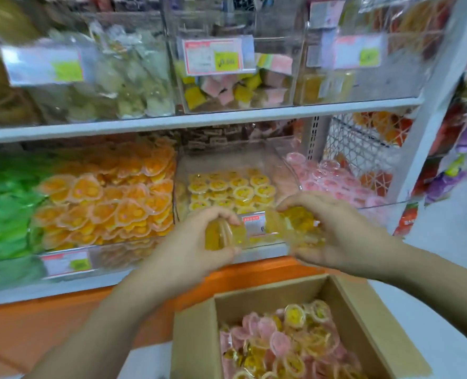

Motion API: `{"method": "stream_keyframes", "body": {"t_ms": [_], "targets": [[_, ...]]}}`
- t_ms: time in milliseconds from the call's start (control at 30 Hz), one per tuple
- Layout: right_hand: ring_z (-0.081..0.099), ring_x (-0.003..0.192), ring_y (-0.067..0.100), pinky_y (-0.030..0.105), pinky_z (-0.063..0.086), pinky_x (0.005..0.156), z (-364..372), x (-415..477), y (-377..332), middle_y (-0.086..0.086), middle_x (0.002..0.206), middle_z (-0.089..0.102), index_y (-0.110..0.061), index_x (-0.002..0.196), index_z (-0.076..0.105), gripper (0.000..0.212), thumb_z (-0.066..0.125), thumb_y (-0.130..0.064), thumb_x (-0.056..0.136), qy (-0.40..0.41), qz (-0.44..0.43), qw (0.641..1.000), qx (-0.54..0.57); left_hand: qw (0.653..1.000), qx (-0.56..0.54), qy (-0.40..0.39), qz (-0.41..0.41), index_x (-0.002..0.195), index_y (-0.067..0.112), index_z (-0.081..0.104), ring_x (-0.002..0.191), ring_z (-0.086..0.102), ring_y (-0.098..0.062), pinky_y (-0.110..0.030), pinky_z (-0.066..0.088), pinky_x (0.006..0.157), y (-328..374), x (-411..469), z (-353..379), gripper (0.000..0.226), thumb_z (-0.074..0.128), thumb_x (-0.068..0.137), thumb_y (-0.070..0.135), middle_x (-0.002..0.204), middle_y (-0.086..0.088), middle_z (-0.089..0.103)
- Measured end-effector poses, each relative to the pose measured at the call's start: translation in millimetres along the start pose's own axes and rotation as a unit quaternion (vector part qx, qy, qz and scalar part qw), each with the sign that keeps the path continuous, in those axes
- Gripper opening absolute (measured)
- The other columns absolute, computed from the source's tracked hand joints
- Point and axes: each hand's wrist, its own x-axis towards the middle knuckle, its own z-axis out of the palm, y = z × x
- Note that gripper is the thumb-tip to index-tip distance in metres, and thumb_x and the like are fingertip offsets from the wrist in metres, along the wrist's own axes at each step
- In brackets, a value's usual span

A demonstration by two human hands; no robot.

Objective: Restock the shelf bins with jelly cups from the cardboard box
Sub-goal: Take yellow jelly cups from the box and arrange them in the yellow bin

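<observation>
My left hand (196, 242) grips a few yellow jelly cups (222, 233) in front of the clear middle bin (278, 165) on the lower shelf. My right hand (333, 236) holds more yellow jelly cups (295, 220) just beside it, at the bin's front edge. The bin holds a layer of yellow jelly cups (232, 190). Below my hands stands the open cardboard box (194, 332) with pink and yellow jelly cups (287, 340) inside.
An orange-cup bin (109, 198) is left of the middle bin, green packs (5, 203) further left, and a pink-cup bin (336, 181) on the right. An upper shelf (199, 119) carries more clear bins with price labels. The white shelf post (429, 127) stands right.
</observation>
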Motion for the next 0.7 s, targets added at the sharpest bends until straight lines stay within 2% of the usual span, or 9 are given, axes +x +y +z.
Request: {"method": "stream_keyframes", "body": {"t_ms": [33,100,200,267,400,500,600,700], "targets": [[0.047,0.102,-0.005,0.012,0.039,0.082,-2.9,12.3,-1.1,-0.013,0.113,0.049,-0.049,0.113,0.045,0.06,0.079,-0.027,0.069,0.002,0.004,1.0,-0.002,1.0,0.008,0.013,-0.002,0.095,0.037,0.053,0.086,0.047,0.014,0.002,0.032,0.071,1.5,8.5,-7.4,0.028,0.073,0.079,0.026,0.109,0.021,0.051],[0.049,0.108,0.01,0.022,0.04,0.088,-4.5,38.1,3.4,-0.003,0.119,0.05,-0.042,0.118,0.047,0.058,0.078,-0.025,0.072,0.004,0.021,1.0,-0.021,0.999,0.024,0.035,-0.016,0.097,0.037,0.052,0.091,0.047,0.003,-0.003,0.035,0.067,2.5,31.0,-16.2,0.027,0.071,0.081,0.027,0.114,0.014,0.048],[0.048,0.105,0.014,0.022,0.037,0.085,0.7,73.3,19.9,0.001,0.117,0.05,-0.033,0.123,0.048,0.06,0.077,-0.023,0.072,0.005,0.025,0.999,-0.045,0.997,0.058,0.038,-0.041,0.097,0.038,0.049,0.101,0.045,-0.008,-0.022,0.031,0.074,-2.9,69.1,-13.9,0.03,0.072,0.081,0.027,0.111,0.007,0.048],[0.045,0.097,0.012,0.02,0.033,0.078,5.9,90.8,34.2,0.0,0.11,0.049,-0.033,0.123,0.048,0.06,0.077,-0.024,0.071,-0.002,0.037,0.998,-0.055,0.995,0.081,0.026,-0.058,0.097,0.036,0.049,0.099,0.044,-0.01,-0.022,0.026,0.07,-12.5,91.9,-8.1,0.031,0.072,0.079,0.023,0.106,0.003,0.049],[0.05,0.105,0.017,0.022,0.036,0.083,16.5,115.8,60.0,-0.001,0.112,0.05,-0.032,0.124,0.048,0.061,0.078,-0.028,0.07,-0.035,0.042,0.997,-0.053,0.991,0.069,-0.026,-0.112,0.098,0.028,0.052,0.094,0.05,-0.012,-0.022,0.034,0.069,-42.0,123.8,1.2,0.03,0.071,0.078,0.015,0.108,0.0,0.056],[0.051,0.104,0.017,0.018,0.031,0.077,18.2,130.6,71.1,0.001,0.117,0.053,-0.03,0.124,0.048,0.062,0.078,-0.025,0.07,-0.095,0.045,0.993,-0.044,0.98,0.08,-0.102,-0.149,0.102,0.029,0.052,0.091,0.055,-0.013,-0.023,0.043,0.074,-59.7,134.5,10.2,0.03,0.07,0.079,0.021,0.11,0.004,0.056],[0.049,0.08,0.009,0.023,0.034,0.064,17.3,147.8,73.0,-0.003,0.113,0.053,-0.032,0.123,0.046,0.064,0.078,-0.019,0.07,-0.194,0.058,0.978,-0.047,0.97,0.025,-0.159,-0.184,0.107,0.028,0.054,0.076,0.058,-0.016,-0.027,0.05,0.066,-65.3,137.1,15.9,0.029,0.067,0.082,0.022,0.103,0.006,0.054],[0.046,0.075,0.006,0.023,0.036,0.061,23.2,160.7,73.8,-0.007,0.108,0.048,-0.031,0.126,0.044,0.065,0.076,-0.014,0.073,-0.294,0.067,0.951,-0.066,0.965,0.028,-0.187,-0.182,0.11,0.033,0.054,0.08,0.06,-0.017,-0.03,0.051,0.067,-70.5,140.4,16.3,0.028,0.065,0.084,0.03,0.104,0.004,0.06]]}}
